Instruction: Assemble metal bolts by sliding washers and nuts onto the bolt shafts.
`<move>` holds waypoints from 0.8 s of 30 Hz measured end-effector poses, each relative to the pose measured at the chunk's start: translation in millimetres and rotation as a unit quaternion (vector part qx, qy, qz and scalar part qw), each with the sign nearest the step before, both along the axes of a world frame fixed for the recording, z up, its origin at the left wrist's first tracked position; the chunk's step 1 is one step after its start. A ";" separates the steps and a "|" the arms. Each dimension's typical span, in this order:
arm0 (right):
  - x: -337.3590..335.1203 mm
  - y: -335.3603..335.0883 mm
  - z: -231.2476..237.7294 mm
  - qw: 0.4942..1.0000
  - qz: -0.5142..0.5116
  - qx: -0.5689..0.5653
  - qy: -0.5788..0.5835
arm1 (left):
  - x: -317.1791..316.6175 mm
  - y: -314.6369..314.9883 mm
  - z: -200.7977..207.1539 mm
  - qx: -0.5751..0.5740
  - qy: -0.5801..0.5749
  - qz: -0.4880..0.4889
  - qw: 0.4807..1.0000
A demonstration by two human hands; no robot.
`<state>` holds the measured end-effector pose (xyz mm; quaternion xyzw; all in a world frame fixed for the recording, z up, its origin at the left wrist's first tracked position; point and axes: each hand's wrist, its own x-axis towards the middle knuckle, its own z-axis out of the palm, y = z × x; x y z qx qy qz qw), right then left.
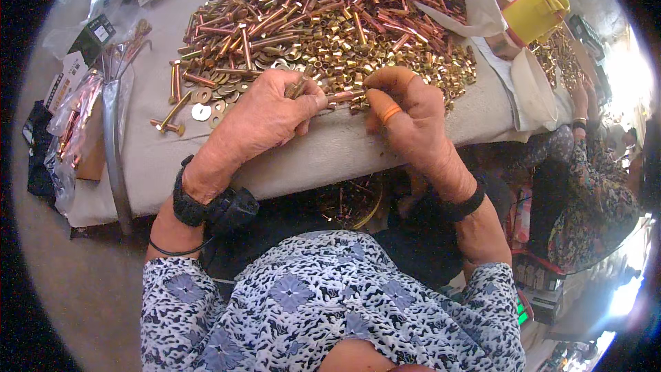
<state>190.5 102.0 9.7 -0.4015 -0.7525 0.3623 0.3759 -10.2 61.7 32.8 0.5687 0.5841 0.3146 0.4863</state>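
Sorting work at a bench draped in pale cloth [385, 153], as observed from within the room. The left hand [265, 110] pinched one end of a slender coppery metal bolt [344, 97] between thumb and fingertips, while a second, brassy threaded bolt [296, 87] stood tucked among its fingers. The right hand [413, 116], an orange band [387, 111] around its thumb, had thumb and forefinger closed about the other end of the coppery bolt, which lay level between both hands, above the bench's near edge. Directly behind spread a heap of small gold-coloured metal sleeves [337, 62], backed by a mound of long coppery-gold bolts [255, 17]. Flat round metal washers [231, 85] lay beyond the left wrist. A yellow plastic container [537, 15] stood at far right, near a co-worker's floral sleeve [597, 169].
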 end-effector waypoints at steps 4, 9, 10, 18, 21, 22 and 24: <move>-0.2 -3.9 3.6 0.987 0.056 -0.101 0.116 | 0.4 1.4 1.3 0.009 0.014 -0.005 1.000; -3.4 -6.8 8.2 0.989 0.052 -0.103 0.097 | -1.4 2.1 -1.7 -0.003 0.001 -0.006 1.000; -2.5 -6.0 8.0 0.992 0.050 -0.087 0.082 | -1.5 1.3 -0.2 -0.014 -0.014 -0.002 1.000; 1.0 0.2 2.9 0.990 0.020 0.133 -0.032 | 0.9 1.1 0.6 0.007 -0.001 -0.018 1.000; 0.2 1.0 5.8 0.984 0.019 0.155 -0.086 | -0.3 1.8 -0.8 0.018 0.016 -0.024 0.999; 1.0 1.4 7.7 0.983 0.022 0.147 -0.111 | -0.5 1.8 -1.4 0.021 0.018 -0.025 0.999; 3.2 2.1 10.9 0.978 0.029 0.129 -0.162 | -0.4 1.2 -0.6 0.026 0.023 -0.026 0.999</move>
